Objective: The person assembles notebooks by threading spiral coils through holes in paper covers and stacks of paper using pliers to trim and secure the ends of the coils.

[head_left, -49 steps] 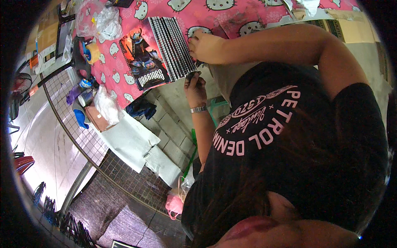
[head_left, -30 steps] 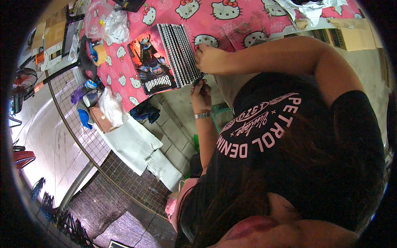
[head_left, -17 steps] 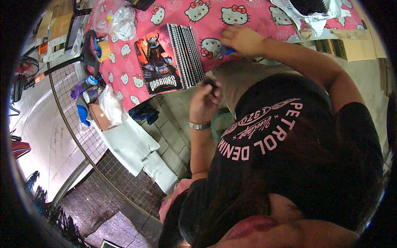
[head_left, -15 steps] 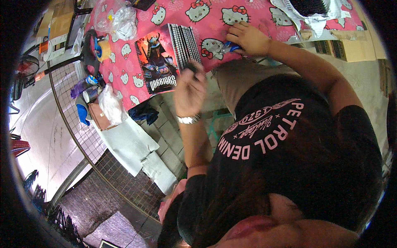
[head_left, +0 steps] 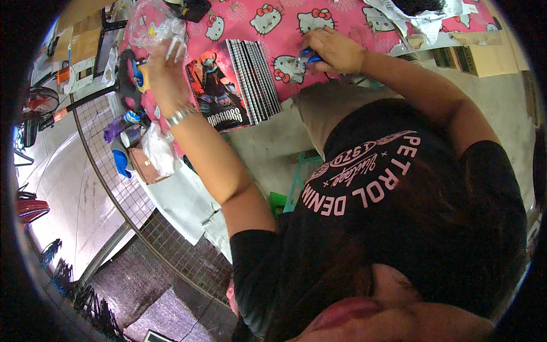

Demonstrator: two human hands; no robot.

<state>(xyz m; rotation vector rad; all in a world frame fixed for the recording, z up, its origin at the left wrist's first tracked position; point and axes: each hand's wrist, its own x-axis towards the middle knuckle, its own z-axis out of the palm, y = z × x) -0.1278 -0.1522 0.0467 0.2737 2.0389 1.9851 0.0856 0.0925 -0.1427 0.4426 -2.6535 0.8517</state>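
Observation:
A stack of spiral-bound notebooks (head_left: pixel 219 94) lies on the pink table near its front edge; the top cover shows an armoured warrior. Beyond its left side, my left hand (head_left: pixel 165 77) reaches over the table to a clear plastic bag (head_left: pixel 151 28). Motion smears its fingers, so their grip is hidden. Right of the stack, my right hand (head_left: pixel 337 50) rests on the tabletop, fingers curled around a small blue-handled tool (head_left: pixel 310 57) whose kind I cannot make out.
A tape roll (head_left: pixel 141 77) sits by the table's left edge. Below it are a purple packet (head_left: pixel 114 131), a brown box (head_left: pixel 147 165) and white plastic (head_left: pixel 159 151). Black bristles (head_left: pixel 421 5) lie on crumpled paper at the far right. A wire-mesh rack (head_left: pixel 99 134) stands left.
My left hand has swung from the notebooks' front edge to the far left, by the plastic bag; the dark thing at its fingers no longer shows. My right hand stays nearly in place.

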